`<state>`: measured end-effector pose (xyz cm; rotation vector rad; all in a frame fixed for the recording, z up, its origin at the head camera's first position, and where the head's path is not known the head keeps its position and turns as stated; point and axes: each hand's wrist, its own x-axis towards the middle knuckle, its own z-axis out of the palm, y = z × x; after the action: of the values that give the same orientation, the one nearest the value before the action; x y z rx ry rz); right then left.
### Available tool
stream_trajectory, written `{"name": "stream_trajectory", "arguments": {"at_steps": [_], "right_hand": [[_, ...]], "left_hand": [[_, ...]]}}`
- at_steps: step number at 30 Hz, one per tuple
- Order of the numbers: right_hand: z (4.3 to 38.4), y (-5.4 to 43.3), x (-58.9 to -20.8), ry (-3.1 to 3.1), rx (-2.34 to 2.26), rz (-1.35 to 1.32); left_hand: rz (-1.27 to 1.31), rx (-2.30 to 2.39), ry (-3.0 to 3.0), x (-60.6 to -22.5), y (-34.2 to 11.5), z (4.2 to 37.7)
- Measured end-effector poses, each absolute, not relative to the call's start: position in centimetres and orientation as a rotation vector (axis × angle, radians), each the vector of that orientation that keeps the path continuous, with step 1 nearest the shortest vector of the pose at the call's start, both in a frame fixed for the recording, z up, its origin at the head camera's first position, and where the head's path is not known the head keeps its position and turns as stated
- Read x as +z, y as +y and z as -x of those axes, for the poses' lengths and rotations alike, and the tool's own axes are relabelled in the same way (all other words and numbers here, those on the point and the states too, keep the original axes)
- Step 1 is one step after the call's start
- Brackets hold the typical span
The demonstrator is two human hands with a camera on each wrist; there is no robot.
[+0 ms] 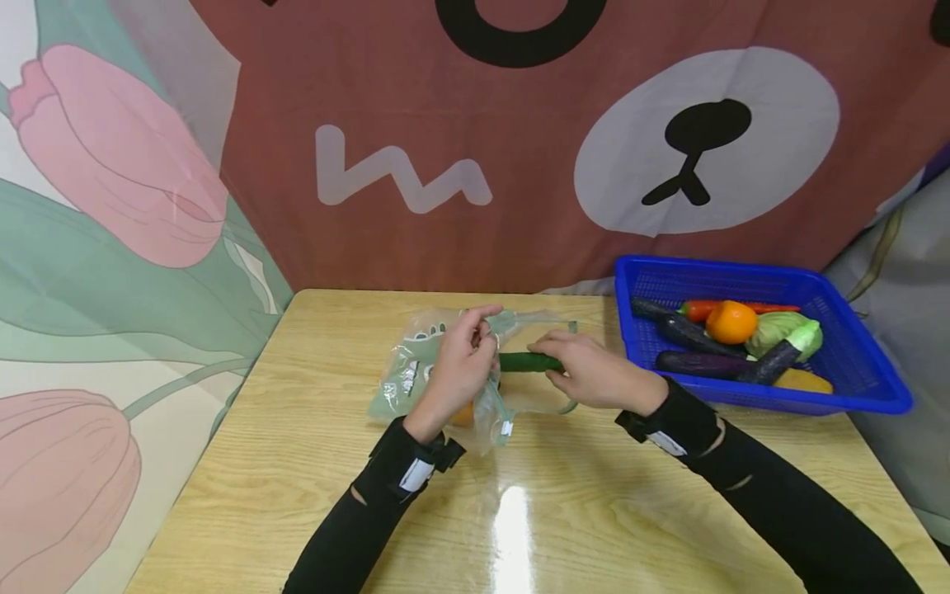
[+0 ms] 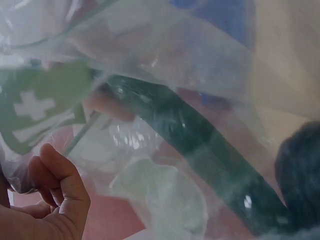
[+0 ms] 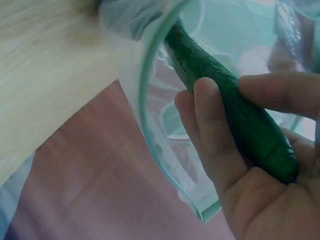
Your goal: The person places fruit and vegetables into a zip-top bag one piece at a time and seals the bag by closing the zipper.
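Note:
A clear plastic zip bag (image 1: 401,392) with green printing lies on the table, its mouth toward the right. My left hand (image 1: 462,371) pinches the bag near its opening; in the left wrist view the curled fingers (image 2: 62,172) hold the film. With my right hand (image 1: 601,371) I grip a dark green cucumber (image 1: 529,362) by one end. The cucumber's other end is inside the bag's mouth, and the right wrist view shows the green zip rim (image 3: 145,95) around it. Something orange (image 1: 463,415) shows through the bag below my left wrist, partly hidden.
A blue plastic basket (image 1: 864,351) stands at the right on the wooden table (image 1: 297,478). Inside are an orange (image 1: 731,322), a red carrot-like vegetable (image 1: 698,310), a pale green cabbage (image 1: 772,330), several dark long vegetables and a yellow piece (image 1: 804,381). Printed cloth hangs behind.

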<state>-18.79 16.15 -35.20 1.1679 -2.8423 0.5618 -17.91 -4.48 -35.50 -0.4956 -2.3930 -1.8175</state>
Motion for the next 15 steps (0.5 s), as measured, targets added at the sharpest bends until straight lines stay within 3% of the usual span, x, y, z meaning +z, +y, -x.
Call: {"name": "stream_trajectory", "arguments": {"at_steps": [15], "right_hand": [[19.8, 13.8, -36.2, -2.864, 0.375, -1.073]], "left_hand": [[0.569, -1.798, -2.368, -34.7, -4.2, 17.2]]}}
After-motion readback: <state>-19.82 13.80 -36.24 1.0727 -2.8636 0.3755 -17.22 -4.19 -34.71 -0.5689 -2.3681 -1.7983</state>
